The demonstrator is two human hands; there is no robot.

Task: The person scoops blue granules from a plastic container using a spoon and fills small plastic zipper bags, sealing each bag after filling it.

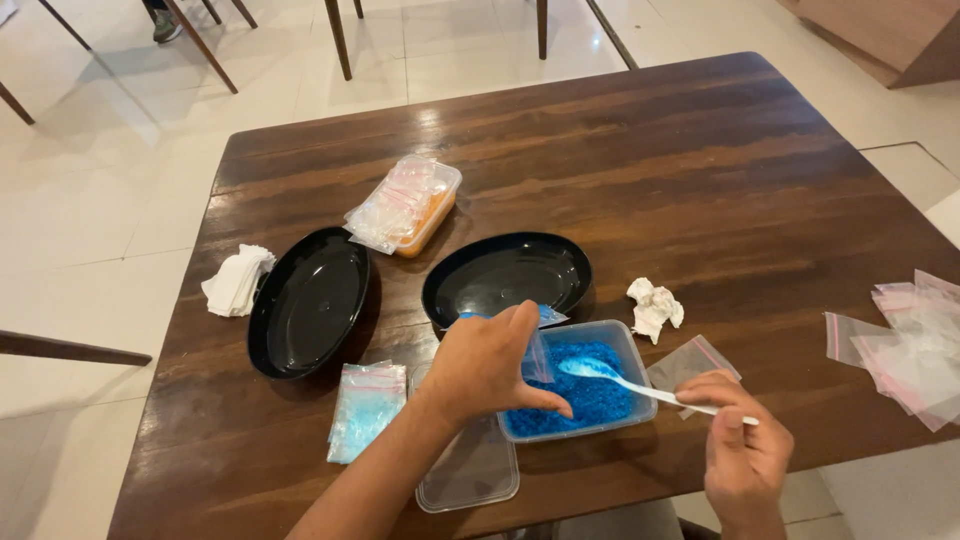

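My left hand (487,362) pinches a small clear zip bag (538,352) with blue grains in it, held over the near-left side of a clear plastic tub (632,348) of blue grains (585,395). My right hand (740,445) grips the handle of a white plastic spoon (612,375), whose bowl rests above the blue grains in the tub. An empty clear zip bag (690,362) lies flat just right of the tub.
Two empty black oval trays (305,300) (505,272) sit behind the tub. A clear lid (470,470), filled blue bags (365,408), a container of bags with orange contents (405,205), crumpled tissues (655,305) (237,280) and a pile of empty bags (915,345) lie around.
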